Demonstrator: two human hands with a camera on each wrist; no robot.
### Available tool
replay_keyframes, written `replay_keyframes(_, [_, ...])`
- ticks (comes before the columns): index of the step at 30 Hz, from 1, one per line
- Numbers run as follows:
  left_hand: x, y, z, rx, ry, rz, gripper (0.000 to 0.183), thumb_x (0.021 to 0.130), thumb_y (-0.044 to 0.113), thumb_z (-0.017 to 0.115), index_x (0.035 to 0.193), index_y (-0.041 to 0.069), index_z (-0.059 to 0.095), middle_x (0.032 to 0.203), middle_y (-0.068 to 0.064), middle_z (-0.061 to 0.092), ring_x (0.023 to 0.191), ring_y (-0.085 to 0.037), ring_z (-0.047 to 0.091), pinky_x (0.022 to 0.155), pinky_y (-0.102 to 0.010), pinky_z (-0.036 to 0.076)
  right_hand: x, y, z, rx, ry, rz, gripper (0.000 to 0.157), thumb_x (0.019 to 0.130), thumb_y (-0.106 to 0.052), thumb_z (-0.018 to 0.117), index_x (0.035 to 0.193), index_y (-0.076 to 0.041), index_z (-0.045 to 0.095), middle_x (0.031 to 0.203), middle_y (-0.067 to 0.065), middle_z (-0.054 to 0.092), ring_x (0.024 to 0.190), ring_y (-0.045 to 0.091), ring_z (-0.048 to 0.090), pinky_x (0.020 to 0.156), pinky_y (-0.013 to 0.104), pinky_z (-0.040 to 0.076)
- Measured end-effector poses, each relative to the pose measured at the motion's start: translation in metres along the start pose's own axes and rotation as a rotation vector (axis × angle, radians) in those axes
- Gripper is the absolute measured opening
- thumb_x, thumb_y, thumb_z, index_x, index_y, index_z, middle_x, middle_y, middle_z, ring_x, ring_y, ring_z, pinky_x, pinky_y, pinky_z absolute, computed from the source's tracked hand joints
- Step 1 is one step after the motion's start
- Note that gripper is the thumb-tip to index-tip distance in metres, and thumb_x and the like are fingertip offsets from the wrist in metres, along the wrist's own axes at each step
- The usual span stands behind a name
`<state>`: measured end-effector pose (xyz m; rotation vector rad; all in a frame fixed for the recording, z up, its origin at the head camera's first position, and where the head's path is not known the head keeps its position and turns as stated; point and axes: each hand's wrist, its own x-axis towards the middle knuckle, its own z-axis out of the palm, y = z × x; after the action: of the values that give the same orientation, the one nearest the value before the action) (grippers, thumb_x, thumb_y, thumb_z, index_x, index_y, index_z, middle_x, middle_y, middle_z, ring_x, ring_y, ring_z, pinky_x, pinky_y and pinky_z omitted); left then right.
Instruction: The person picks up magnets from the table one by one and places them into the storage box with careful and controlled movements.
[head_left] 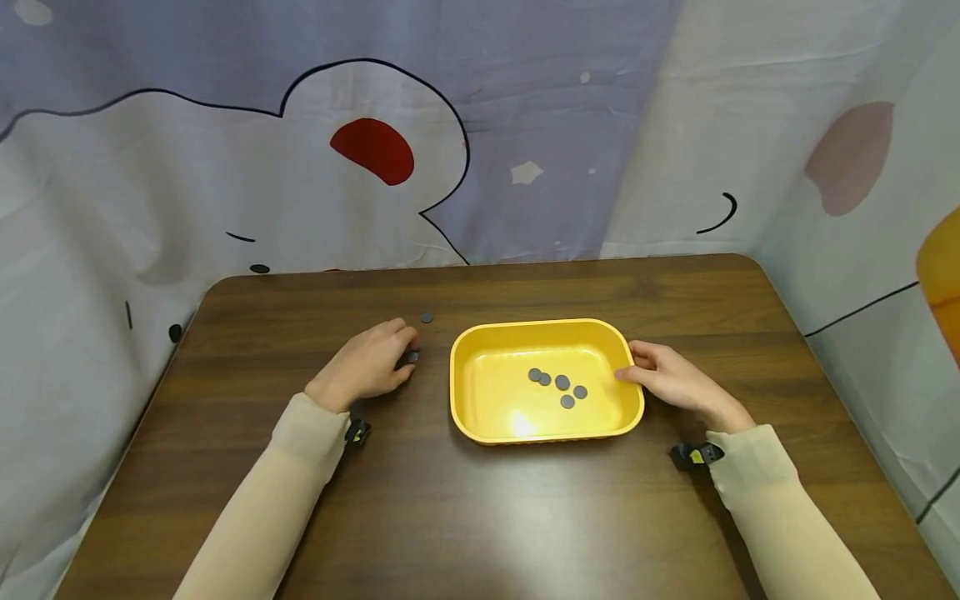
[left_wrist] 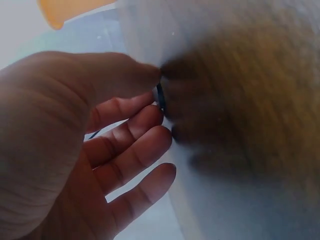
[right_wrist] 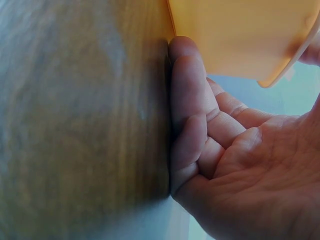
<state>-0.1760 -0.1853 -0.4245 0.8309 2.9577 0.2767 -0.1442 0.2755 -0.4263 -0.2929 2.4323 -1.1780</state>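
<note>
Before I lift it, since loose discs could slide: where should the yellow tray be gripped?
Probably by the rim at both short ends, coming from left and right: the yellow tray is longer sideways, its rim stands above the table, and the right hand holds one end.

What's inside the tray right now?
Five grey discs lie on the floor of the tray. The right hand covers a bit of its right end; what's directly beneath is hidden.
</note>
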Motion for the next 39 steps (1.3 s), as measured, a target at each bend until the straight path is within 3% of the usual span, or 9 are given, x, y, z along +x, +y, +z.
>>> replay_keyframes(8, [0.001, -0.002, 0.003, 0.020, 0.039, 0.043, 0.012, 0.095, 0.014, 0.072, 0.101, 0.006, 0.066, 0.097, -0.007, 0.062, 0.085, -0.021, 0.062, 0.082, -0.038, 0.057, 0.002, 0.003, 0.000, -0.004, 0.009, 0.020, 0.046, 0.102, -0.027, 0.062, 0.136, 0.002, 0.054, 0.123, 0.018, 0.072, 0.091, 0.015, 0.070, 0.082, 0.020, 0.054])
replay_keyframes(14, [0.001, -0.006, 0.006, 0.016, 0.012, 0.067, 0.012, 0.097, 0.014, 0.068, 0.101, 0.005, 0.062, 0.096, -0.007, 0.061, 0.084, -0.019, 0.059, 0.081, -0.036, 0.056, 0.001, 0.003, 0.000, -0.006, 0.003, 0.012, 0.045, 0.102, -0.026, 0.061, 0.136, 0.003, 0.054, 0.122, 0.018, 0.073, 0.090, 0.014, 0.069, 0.082, 0.021, 0.054])
replay_keyframes(18, [-0.001, -0.008, 0.003, -0.010, -0.005, 0.070, 0.012, 0.098, 0.015, 0.066, 0.102, 0.005, 0.061, 0.095, -0.006, 0.060, 0.081, -0.017, 0.057, 0.079, -0.035, 0.055, 0.002, 0.003, 0.000, -0.006, -0.001, 0.005, 0.047, 0.102, -0.026, 0.062, 0.138, 0.003, 0.053, 0.124, 0.018, 0.072, 0.091, 0.014, 0.069, 0.082, 0.020, 0.054])
replay_keyframes(21, [-0.001, -0.006, -0.002, -0.035, 0.022, 0.087, 0.013, 0.098, 0.015, 0.066, 0.104, 0.005, 0.061, 0.096, -0.006, 0.061, 0.081, -0.017, 0.058, 0.079, -0.035, 0.056, 0.001, 0.002, 0.000, -0.007, -0.001, 0.000, 0.048, 0.101, -0.026, 0.062, 0.138, 0.003, 0.053, 0.125, 0.019, 0.072, 0.092, 0.015, 0.069, 0.083, 0.021, 0.054])
replay_keyframes(27, [0.003, 0.006, -0.017, -0.066, 0.114, 0.163, 0.015, 0.098, 0.016, 0.065, 0.109, 0.007, 0.061, 0.101, -0.005, 0.062, 0.084, -0.018, 0.059, 0.080, -0.033, 0.056, 0.001, 0.002, 0.000, 0.006, -0.003, 0.000, 0.048, 0.102, -0.025, 0.062, 0.139, 0.003, 0.052, 0.127, 0.020, 0.071, 0.095, 0.016, 0.070, 0.083, 0.021, 0.054])
replay_keyframes(39, [0.027, 0.050, -0.046, -0.077, 0.178, 0.303, 0.014, 0.095, 0.014, 0.068, 0.106, 0.009, 0.062, 0.098, -0.002, 0.061, 0.082, -0.015, 0.055, 0.077, -0.028, 0.054, 0.002, 0.002, 0.000, 0.003, 0.004, 0.000, 0.047, 0.101, -0.025, 0.062, 0.137, 0.003, 0.053, 0.122, 0.018, 0.072, 0.091, 0.015, 0.069, 0.081, 0.021, 0.055])
